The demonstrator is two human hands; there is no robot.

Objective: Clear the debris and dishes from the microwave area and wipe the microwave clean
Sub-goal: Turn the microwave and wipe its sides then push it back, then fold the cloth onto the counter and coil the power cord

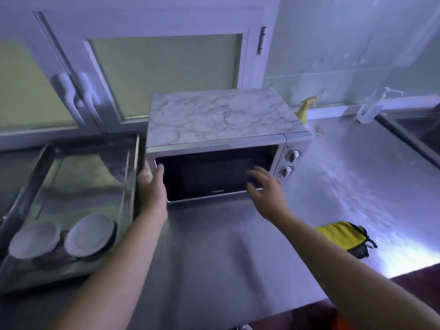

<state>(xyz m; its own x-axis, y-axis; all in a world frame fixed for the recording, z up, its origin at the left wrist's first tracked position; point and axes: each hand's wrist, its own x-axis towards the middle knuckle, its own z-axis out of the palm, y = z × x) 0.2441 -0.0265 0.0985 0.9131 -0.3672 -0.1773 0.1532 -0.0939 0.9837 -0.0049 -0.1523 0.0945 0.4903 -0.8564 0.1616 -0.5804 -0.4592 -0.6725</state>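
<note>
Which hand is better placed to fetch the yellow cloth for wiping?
Right, likely. The yellow cloth lies on the counter beside the forearm of the right hand; the left hand is at the microwave door's left edge, farther off.

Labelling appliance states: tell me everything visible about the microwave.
The microwave is a silver box with a marble-patterned top, a dark glass door, shut, and two round knobs stacked on its right panel. It stands upright on the steel counter, before the cupboard doors, with a metal tray close on its left. The left hand lays straight fingers on the door's left edge. The right hand, fingers spread, reaches at the door's right side; contact is unclear.
</note>
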